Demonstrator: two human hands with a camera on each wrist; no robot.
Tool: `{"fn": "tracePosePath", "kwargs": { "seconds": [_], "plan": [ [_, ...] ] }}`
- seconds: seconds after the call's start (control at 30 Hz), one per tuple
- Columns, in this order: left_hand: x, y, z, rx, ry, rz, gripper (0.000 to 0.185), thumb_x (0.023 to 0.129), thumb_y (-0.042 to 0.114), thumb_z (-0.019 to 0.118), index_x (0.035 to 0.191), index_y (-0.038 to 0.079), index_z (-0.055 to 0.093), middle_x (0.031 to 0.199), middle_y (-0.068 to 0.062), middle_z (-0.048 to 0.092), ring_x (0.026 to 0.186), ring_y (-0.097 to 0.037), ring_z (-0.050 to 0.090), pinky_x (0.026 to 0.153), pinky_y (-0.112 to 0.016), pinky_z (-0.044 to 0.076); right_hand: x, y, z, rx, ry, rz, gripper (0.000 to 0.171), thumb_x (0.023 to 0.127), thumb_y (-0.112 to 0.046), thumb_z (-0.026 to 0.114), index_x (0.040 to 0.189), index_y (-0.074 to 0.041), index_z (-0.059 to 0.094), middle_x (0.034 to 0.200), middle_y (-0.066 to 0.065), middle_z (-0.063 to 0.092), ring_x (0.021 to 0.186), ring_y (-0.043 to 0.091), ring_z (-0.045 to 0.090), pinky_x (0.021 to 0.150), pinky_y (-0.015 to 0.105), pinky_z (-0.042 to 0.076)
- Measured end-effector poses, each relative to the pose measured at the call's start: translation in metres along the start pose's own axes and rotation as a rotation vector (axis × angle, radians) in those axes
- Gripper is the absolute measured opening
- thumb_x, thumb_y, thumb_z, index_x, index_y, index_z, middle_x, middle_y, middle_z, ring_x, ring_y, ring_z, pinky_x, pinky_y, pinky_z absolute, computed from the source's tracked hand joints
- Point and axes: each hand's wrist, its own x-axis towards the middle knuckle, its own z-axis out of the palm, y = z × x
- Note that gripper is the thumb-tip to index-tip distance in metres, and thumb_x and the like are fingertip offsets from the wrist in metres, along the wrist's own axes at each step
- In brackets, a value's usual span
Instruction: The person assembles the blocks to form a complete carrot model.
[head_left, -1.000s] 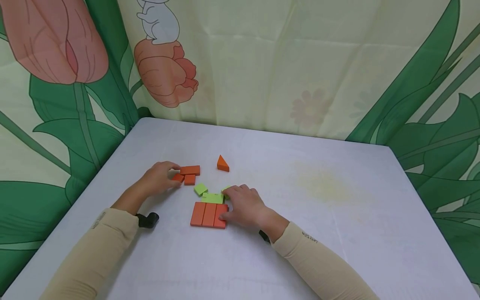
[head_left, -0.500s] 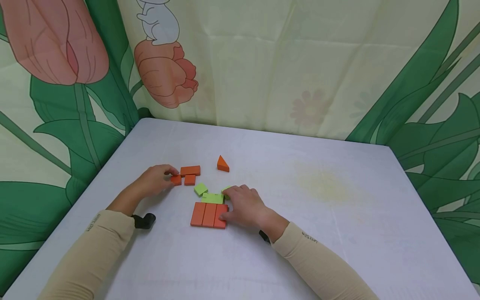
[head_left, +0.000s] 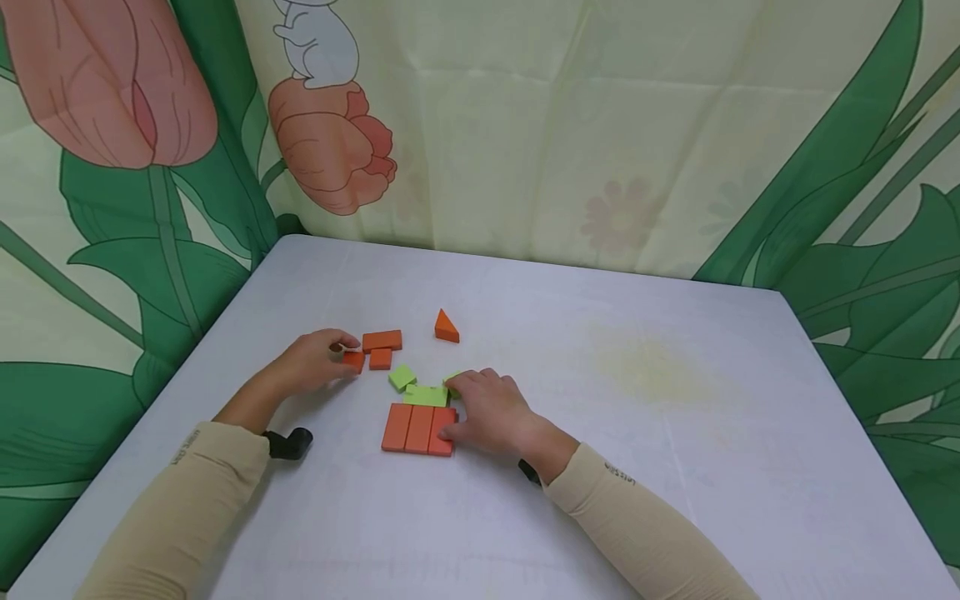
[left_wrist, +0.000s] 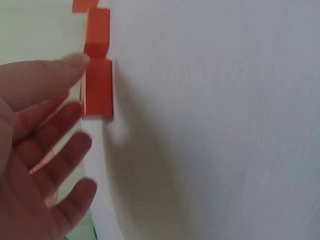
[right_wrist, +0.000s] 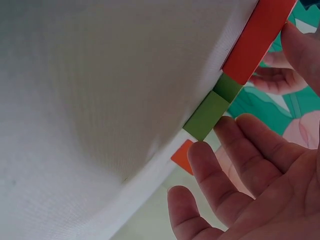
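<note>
- Head view: the left hand [head_left: 311,365] is seen with thumb and forefinger pinched on a small orange block [head_left: 352,361], which is lifted slightly at the fingertips, just left of a second small orange square [head_left: 380,358] and an orange bar [head_left: 382,340] on the white table [head_left: 675,467].
- Head view: the right hand [head_left: 487,410] is laid flat with relaxed fingers; its thumb is pressed to the right edge of three orange slabs [head_left: 417,428] set side by side, and its fingertips are placed on a green piece [head_left: 426,395] directly behind them.
- Head view: a loose green square [head_left: 401,377] lies between the two groups, and an orange wedge [head_left: 446,327] stands apart farther back.
- Head view: against the picture half a second earlier, the small orange block has been drawn a little nearer the left hand and tipped up; the right hand is unchanged.
- Left wrist view: the left hand's fingers [left_wrist: 47,165] are shown spread, the thumb tip meeting an orange block [left_wrist: 97,92]; the picture is blurred, so the pinch itself cannot be confirmed here.
- Right wrist view: the right hand's fingertips [right_wrist: 210,165] are seen touching a green piece [right_wrist: 207,116], with an orange slab [right_wrist: 257,37] under the thumb.
- The blocks look matte, flat and sharp-edged; the table cover shows a fine woven texture.
</note>
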Motion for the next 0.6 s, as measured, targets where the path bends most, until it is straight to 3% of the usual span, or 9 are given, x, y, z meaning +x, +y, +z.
{"fn": "tracePosePath", "kwargs": {
  "seconds": [0.2,0.6],
  "plan": [
    [-0.0007,0.0050,0.0037,0.028,0.075,-0.022,0.047,0.091,0.023,0.075,0.126,-0.003,0.059,0.125,-0.023,0.056,0.113,-0.038,0.050,0.095,-0.050,0.050,0.0002,0.0000,-0.0001,0.003,-0.002,0.000,0.066,0.088,-0.043,0.075,0.142,-0.012,0.054,0.141,0.003,0.055,0.127,0.026,0.046,0.102,0.045,0.040],
    [-0.0084,-0.0021,0.0080,-0.045,0.030,-0.062,0.040,0.092,0.012,0.072,0.128,0.001,0.059,0.127,-0.022,0.057,0.117,-0.039,0.050,0.095,-0.049,0.051,0.0004,0.0009,0.0001,-0.003,-0.006,-0.004,0.066,0.089,-0.045,0.074,0.142,-0.012,0.054,0.140,0.002,0.055,0.127,0.027,0.046,0.102,0.046,0.039]
  ]
}}
